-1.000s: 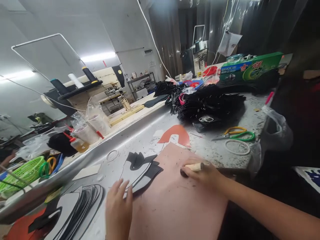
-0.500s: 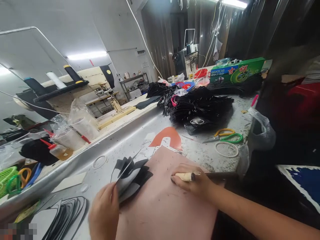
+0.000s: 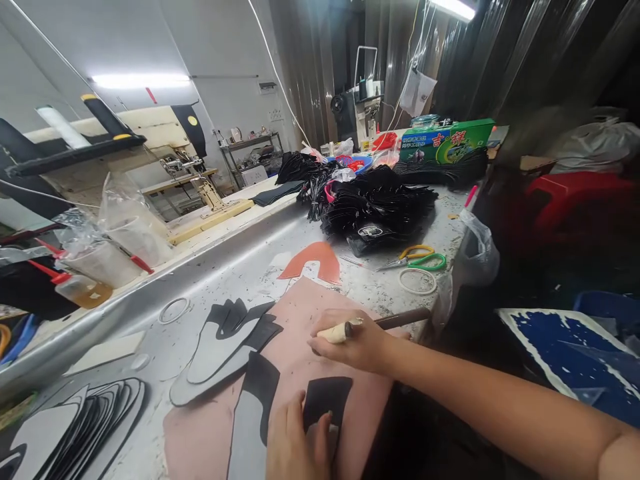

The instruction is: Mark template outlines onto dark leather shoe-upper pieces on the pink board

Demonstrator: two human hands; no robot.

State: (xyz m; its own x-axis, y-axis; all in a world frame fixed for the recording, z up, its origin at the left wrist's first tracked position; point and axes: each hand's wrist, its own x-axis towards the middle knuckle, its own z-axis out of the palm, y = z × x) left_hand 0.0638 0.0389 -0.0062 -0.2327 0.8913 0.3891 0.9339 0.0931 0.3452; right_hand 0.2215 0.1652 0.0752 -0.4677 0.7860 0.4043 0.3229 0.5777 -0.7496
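Left hand (image 3: 295, 443), fingers loosely spread, is apparently steadying a grey-and-black cutout (image 3: 247, 427) on the pink sheet (image 3: 200, 433) near the worktop's (image 3: 160, 350) near edge; right hand (image 3: 357, 343) is gripping a pale-handled tool (image 3: 334, 333).

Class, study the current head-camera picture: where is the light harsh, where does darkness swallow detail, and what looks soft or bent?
Head view: the long tube light burns out to white; the metal worktop carries pale glare; folds in the black pile merge; the right background sinks into near-black, where the red stool looks dim and soft; the room leans, suggesting a tilted, wide lens.
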